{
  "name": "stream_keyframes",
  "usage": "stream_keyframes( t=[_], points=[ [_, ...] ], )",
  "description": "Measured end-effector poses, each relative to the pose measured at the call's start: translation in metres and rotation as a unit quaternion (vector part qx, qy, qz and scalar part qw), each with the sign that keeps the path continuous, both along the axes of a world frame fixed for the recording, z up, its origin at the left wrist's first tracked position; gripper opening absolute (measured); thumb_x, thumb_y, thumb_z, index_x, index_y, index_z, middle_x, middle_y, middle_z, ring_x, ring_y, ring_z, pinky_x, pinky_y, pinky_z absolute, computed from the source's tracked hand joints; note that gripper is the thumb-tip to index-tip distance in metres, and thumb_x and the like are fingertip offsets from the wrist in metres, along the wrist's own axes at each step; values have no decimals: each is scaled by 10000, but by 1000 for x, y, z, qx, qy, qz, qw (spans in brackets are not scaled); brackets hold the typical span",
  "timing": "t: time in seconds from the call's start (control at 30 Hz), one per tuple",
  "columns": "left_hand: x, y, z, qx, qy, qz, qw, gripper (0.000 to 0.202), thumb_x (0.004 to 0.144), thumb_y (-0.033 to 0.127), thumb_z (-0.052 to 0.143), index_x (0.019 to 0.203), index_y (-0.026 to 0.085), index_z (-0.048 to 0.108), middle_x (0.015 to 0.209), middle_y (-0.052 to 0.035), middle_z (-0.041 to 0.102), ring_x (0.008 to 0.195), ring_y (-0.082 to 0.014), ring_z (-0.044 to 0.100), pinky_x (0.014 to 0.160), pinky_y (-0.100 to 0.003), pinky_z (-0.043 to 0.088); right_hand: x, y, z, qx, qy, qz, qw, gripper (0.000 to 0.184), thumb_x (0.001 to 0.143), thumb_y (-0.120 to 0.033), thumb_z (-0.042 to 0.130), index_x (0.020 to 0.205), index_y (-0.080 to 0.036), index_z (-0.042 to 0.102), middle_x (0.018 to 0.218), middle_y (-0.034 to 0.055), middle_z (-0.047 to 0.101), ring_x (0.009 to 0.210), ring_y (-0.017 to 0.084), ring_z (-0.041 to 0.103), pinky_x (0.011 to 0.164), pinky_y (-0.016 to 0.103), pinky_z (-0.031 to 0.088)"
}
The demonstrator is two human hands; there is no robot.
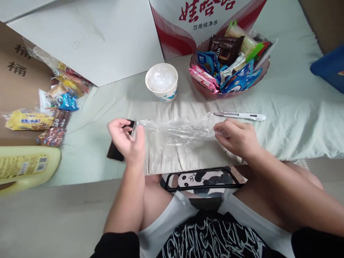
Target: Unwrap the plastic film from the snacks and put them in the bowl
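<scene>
A crumpled sheet of clear plastic film [180, 130] stretches sideways just above the cloth between my two hands. My right hand [238, 138] pinches the film's right end. At the other end, my left hand [127, 141] has its fingers curled and its thumb apart from them. The film's left edge comes close to that thumb tip; whether they touch I cannot tell. Partly hidden under my left hand lies a dark phone [115, 152]. Just beyond my right hand is a white utility knife [242, 115]. A paper cup [168, 96] with clear plastic inside stands behind the film.
A pink glass bowl [209, 94] of wrapped snacks sits at the back right, before a red and white carton [174, 39]. Snack packets [29, 120] and a yellow jug [51, 165] are at the left. A blue object [329, 68] stands far right.
</scene>
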State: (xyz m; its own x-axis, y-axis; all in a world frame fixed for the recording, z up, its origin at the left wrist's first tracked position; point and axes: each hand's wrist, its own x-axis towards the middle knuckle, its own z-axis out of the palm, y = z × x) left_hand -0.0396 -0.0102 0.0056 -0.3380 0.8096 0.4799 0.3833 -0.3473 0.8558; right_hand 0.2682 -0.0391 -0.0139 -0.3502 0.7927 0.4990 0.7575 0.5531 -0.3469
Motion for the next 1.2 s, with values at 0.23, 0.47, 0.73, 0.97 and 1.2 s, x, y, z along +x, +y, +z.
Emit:
stream_keyframes(
  t=[0.23, 0.47, 0.73, 0.97, 1.2],
  points=[
    [42, -43, -9, -93, 336, -267, 898, 89, 824, 206, 720, 864, 199, 641, 1118, -92, 740, 1070, -263, 717, 903, -448, 609, -14, -3, 2, -110, 130, -81, 982, 296, 895, -257, 641, 1184, -259, 574, 719, -13, 643, 645, 196, 637, 652, 337, 500],
    [7, -30, 3, -99, 251, -358, 894, 253, 803, 35, 589, 681, 213, 457, 1129, -81, 801, 1235, -250, 711, 1038, -458, 592, -18, 12, 11, -286, 87, 244, 923, 129, 948, -307, 571, 877, -212, 622, 918, 80, 731, 906, 218, 702, 824, 367, 554],
    [4, -33, 9, -223, 322, -483, 783, 293, 728, 49, 559, 523, 194, 409, 1319, -90, 748, 1456, -338, 533, 1239, -636, 353, -8, 4, -19, -204, -65, 184, 959, 182, 851, -325, 632, 799, -183, 733, 1616, 116, 478, 1558, 496, 269, 1184, 775, 180],
    [-5, -29, 18, -285, 292, -547, 731, 336, 651, 40, 581, 455, 185, 349, 1475, -52, 653, 1564, -350, 378, 1297, -590, 260, 6, 6, -13, -219, -97, 90, 967, 231, 831, -377, 716, 741, -164, 729, 1692, 119, 345, 1544, 579, 204, 1137, 840, 169],
    [-9, -28, 23, -326, 301, -581, 682, 329, 608, 13, 610, 428, 178, 388, 1507, 20, 626, 1594, -368, 305, 1265, -586, 321, 20, 20, 7, -170, 117, 78, 975, 472, 1028, -557, 411, 817, -225, 673, 1310, 130, 699, 1373, 386, 559, 1165, 689, 362]
  ],
)
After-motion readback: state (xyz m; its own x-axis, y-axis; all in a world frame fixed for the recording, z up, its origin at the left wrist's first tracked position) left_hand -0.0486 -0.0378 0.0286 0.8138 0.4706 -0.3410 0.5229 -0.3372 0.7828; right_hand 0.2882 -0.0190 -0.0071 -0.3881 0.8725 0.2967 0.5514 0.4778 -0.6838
